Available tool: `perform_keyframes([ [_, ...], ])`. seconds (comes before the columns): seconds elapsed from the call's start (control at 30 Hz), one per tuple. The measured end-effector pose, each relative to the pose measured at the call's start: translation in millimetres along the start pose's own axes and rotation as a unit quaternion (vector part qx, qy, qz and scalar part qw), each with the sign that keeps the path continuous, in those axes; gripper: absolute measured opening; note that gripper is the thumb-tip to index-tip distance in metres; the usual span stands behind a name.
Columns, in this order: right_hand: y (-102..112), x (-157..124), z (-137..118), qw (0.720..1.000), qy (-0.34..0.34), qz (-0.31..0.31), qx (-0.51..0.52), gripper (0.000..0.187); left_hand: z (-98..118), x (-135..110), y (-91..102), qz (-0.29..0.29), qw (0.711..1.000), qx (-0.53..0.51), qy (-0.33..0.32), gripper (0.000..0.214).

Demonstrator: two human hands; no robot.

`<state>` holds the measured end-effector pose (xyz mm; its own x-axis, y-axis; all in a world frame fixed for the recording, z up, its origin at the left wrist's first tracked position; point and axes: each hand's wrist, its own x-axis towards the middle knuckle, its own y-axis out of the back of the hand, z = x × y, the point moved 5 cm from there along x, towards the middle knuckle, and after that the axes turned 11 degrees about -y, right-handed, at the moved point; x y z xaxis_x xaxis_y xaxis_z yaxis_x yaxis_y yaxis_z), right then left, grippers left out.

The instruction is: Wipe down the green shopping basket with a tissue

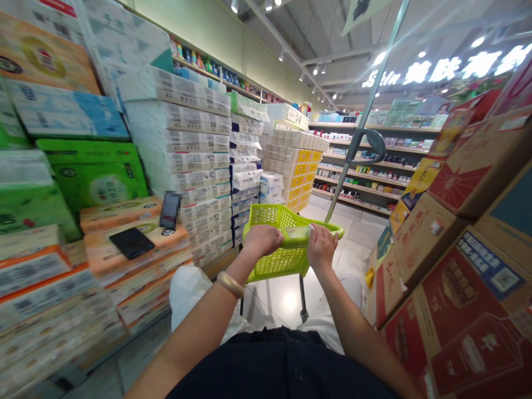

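Note:
A lime-green plastic shopping basket point(277, 217) on a wheeled frame stands in the aisle in front of me. My left hand point(261, 239) is closed over its near rim. My right hand point(321, 245) grips the rim a little to the right, where a pale strip lies along the edge. A grey pull handle point(368, 139) rises from the basket toward the upper right. A gold bangle point(231, 284) circles my left wrist. The basket looks empty inside.
Stacked tissue and paper-roll packs point(183, 149) line the left side, with a dark phone point(131, 243) lying on one orange pack. Red cartons point(457, 288) are piled on the right. Shelves of goods point(357, 183) stand further ahead across the tiled floor point(286, 299).

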<state>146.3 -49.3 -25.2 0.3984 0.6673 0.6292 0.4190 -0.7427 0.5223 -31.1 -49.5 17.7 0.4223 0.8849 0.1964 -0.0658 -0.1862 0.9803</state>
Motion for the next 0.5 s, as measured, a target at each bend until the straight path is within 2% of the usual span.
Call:
perform_keyframes([
  [0.1, -4.1, -18.7, -18.8, 0.998, 0.062, 0.016, 0.018, 0.042, 1.3, -0.2, 0.0, -0.001, 1.0, 0.0, -0.007, 0.05],
  [0.2, -6.7, -31.5, -44.1, 0.988, 0.151, -0.029, 0.023, 0.035, 2.1, 0.0, -0.1, 0.0, 1.0, 0.006, -0.012, 0.051],
  [0.27, -5.5, -31.2, -53.0, 0.983, 0.175, -0.056, 0.02, 0.032, 2.1, 0.2, 0.0, 0.0, 1.0, 0.008, -0.019, 0.052],
  [0.37, -1.8, -14.1, -46.7, 0.985, 0.15, -0.089, 0.006, 0.031, 1.0, -0.3, 0.6, 0.003, 1.0, 0.003, -0.019, 0.052],
  [0.5, -0.5, 19.7, -11.6, 0.989, 0.033, -0.143, -0.022, 0.038, 0.1, -1.4, 1.3, 0.004, 1.0, -0.005, -0.011, 0.052],
])
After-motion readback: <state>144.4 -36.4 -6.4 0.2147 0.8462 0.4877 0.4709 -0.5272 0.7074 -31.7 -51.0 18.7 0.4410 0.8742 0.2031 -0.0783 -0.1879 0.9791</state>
